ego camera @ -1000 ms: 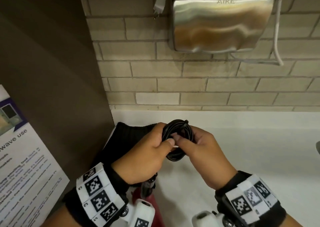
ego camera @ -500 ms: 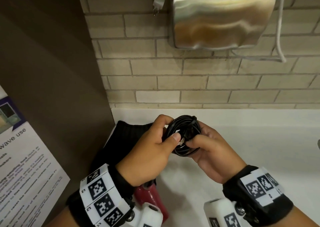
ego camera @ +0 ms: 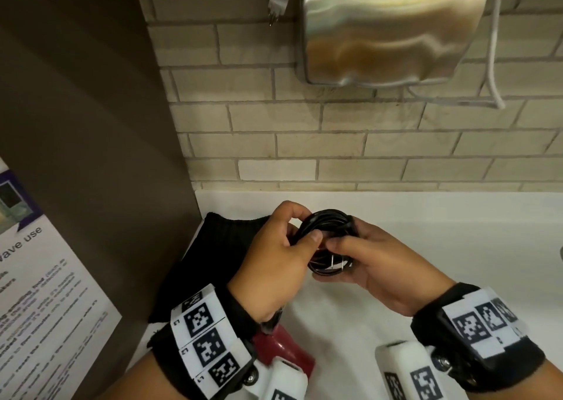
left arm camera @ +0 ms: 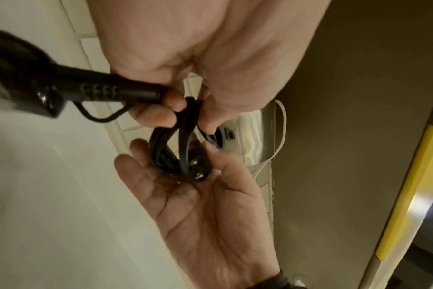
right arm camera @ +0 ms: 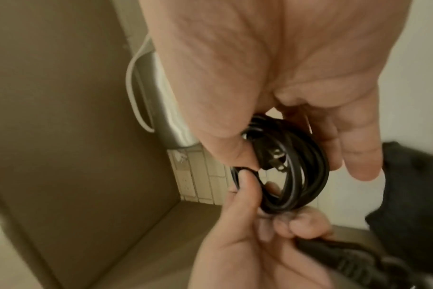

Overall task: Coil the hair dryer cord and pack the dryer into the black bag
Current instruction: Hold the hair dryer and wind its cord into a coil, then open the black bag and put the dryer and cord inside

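A black cord coil (ego camera: pixel 327 221) is held above the white counter between both hands. My left hand (ego camera: pixel 304 226) pinches the coil's left side between thumb and fingers. My right hand (ego camera: pixel 347 245) cups the coil from the right, its thumb pressing the plug (right arm camera: pixel 272 156) against the loops. The plug's metal prongs (ego camera: pixel 336 261) show low in the coil. The red hair dryer (ego camera: pixel 281 349) lies under my left wrist, and its black handle end (left arm camera: pixel 91 91) reaches my left fingers. The black bag (ego camera: pixel 219 256) lies flat on the counter by the left wall.
A steel hand dryer (ego camera: pixel 387 28) hangs on the brick wall above, with a white cable (ego camera: pixel 495 64) and a loose white plug (ego camera: pixel 278 2). A brown partition (ego camera: pixel 91 125) with a poster (ego camera: pixel 33 277) closes the left side. The white counter (ego camera: pixel 457 247) stretches right.
The coil has been turned between the hands. The plug has moved from between the two thumbs to low in the coil, under the right thumb. The red dryer shows more under the left wrist.
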